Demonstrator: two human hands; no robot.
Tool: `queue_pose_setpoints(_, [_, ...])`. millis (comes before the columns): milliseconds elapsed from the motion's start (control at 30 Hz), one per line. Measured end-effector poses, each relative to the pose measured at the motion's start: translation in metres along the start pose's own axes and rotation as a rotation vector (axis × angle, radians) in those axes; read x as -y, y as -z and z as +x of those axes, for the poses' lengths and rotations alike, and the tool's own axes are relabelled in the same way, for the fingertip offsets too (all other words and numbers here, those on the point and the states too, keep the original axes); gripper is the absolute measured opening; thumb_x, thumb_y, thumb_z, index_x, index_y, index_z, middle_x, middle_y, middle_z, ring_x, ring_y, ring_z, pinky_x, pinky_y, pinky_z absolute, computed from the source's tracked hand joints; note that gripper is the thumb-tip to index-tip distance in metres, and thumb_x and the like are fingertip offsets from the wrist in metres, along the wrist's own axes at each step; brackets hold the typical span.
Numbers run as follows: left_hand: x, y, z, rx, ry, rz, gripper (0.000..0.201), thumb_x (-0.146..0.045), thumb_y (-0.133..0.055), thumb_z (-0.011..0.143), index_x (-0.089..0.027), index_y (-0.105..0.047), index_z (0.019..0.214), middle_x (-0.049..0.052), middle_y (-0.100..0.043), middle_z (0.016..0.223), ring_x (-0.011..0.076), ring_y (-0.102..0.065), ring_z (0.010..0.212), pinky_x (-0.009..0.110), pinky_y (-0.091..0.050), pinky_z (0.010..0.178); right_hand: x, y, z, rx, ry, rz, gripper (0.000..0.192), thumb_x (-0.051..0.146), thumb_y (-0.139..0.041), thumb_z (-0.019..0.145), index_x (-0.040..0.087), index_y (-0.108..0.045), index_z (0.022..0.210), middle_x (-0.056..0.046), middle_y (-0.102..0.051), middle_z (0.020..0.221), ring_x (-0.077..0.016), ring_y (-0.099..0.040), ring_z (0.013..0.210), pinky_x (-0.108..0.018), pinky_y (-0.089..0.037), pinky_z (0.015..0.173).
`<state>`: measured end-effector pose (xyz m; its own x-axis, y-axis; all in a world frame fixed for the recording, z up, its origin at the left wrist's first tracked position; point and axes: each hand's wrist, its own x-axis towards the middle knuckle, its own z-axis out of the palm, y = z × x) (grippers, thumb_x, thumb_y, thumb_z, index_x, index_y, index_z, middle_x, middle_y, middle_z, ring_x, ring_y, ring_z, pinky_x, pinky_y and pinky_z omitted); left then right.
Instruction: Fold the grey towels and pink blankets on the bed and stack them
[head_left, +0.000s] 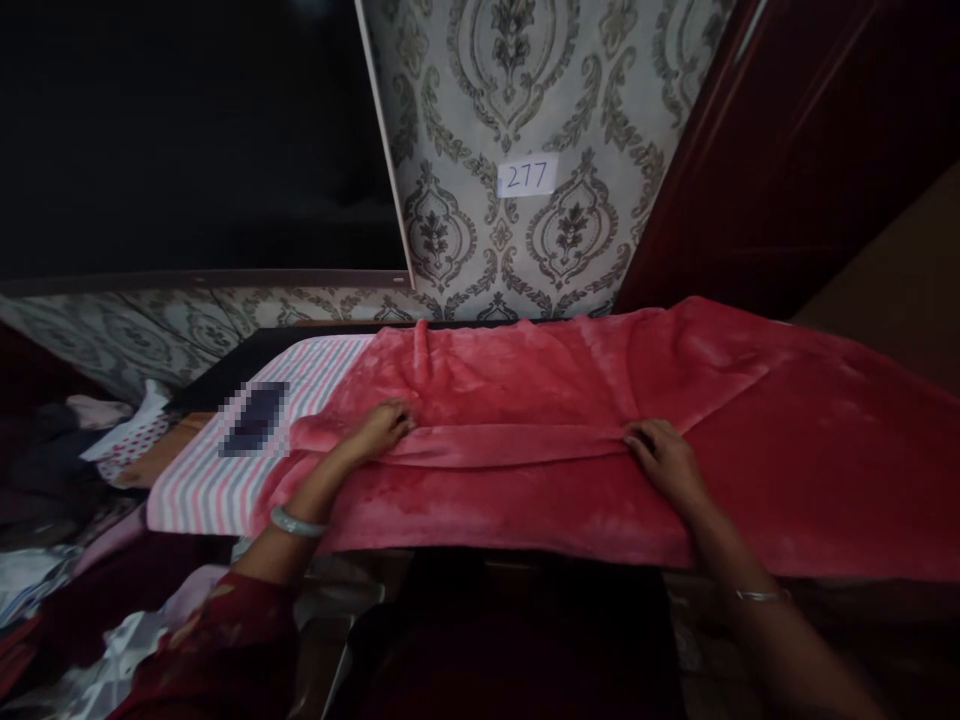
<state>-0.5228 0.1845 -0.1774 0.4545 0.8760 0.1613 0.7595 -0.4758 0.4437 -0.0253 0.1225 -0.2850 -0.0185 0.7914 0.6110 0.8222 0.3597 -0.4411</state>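
Note:
A red plush blanket (495, 500) lies spread over a long surface, its right part reaching past the right edge of the view. Across its middle runs a folded strip, pulled fairly straight between my two hands. My left hand (384, 428) pinches the strip's left end, fingers closed on the cloth. At the other end, my right hand (664, 455) grips the blanket with thumb and fingertips together. Wrinkles spread through the cloth behind the strip. Under the blanket's left side shows a striped pink, grey and white cloth (202, 490).
A dark blurred rectangle (255, 418) lies on the striped cloth. Behind stands a large black screen (187, 140) beside patterned wallpaper with a paper label (527, 176) reading 277. A dark red panel (780, 140) rises at right. Heaped clothes (112, 620) lie at lower left.

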Motion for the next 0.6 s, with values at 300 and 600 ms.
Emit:
queue_pose_setpoints(300, [-0.018, -0.017, 0.006, 0.135, -0.117, 0.046, 0.025, -0.042, -0.060, 0.088, -0.019, -0.066, 0.079, 0.006, -0.066, 0.083, 0.0210, -0.060, 0.080, 0.034, -0.049, 0.079, 0.001, 0.000, 0.000, -0.004, 0.006, 0.017, 0.028, 0.043, -0.050, 0.095, 0.021, -0.067, 0.090, -0.010, -0.070, 0.090, -0.0261, -0.063, 0.086, -0.041, -0.052, 0.080])
queue_pose_setpoints(600, [-0.038, -0.006, 0.016, -0.094, -0.044, 0.153, 0.023, -0.025, -0.042, 0.094, -0.021, -0.051, 0.073, 0.007, -0.061, 0.082, 0.0195, -0.057, 0.079, 0.031, -0.046, 0.077, 0.004, 0.000, 0.011, -0.006, 0.004, 0.020, 0.024, 0.041, -0.049, 0.094, 0.022, -0.064, 0.089, -0.010, -0.067, 0.087, -0.0262, -0.061, 0.085, -0.040, -0.050, 0.079])
